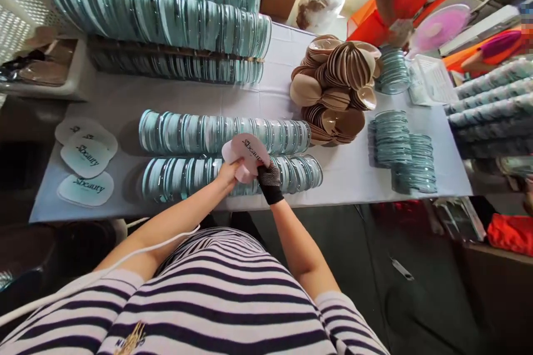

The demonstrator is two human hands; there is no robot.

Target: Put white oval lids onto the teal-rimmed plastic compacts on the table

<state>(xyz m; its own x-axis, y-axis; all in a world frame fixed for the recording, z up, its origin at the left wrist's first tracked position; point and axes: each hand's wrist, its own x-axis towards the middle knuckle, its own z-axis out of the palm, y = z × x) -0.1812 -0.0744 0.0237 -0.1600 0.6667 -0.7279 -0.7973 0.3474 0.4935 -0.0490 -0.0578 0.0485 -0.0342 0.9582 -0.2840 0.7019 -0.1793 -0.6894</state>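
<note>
Between my hands are a few pale rounded cards (245,151), printed with dark lettering that reads "beauty" in part. My bare left hand (229,174) pinches them at the lower left edge. On the right side, my right hand (270,177), in a dark glove, grips the same cards, its fingers partly hidden. Just beneath lie two long rows of clear round teal-toned containers on their sides, a back row (187,132) and a front row (179,177). More printed cards (87,152) lie loosely overlapped at the table's left end.
Brown rounded pads (333,86) are heaped right of centre. Short stacks of teal discs (391,136) stand at the right. Longer teal rows (166,14) fill the back left, beside a white bin (79,75). Across the table is a person in orange (400,0). A white cable (137,255) crosses my left arm.
</note>
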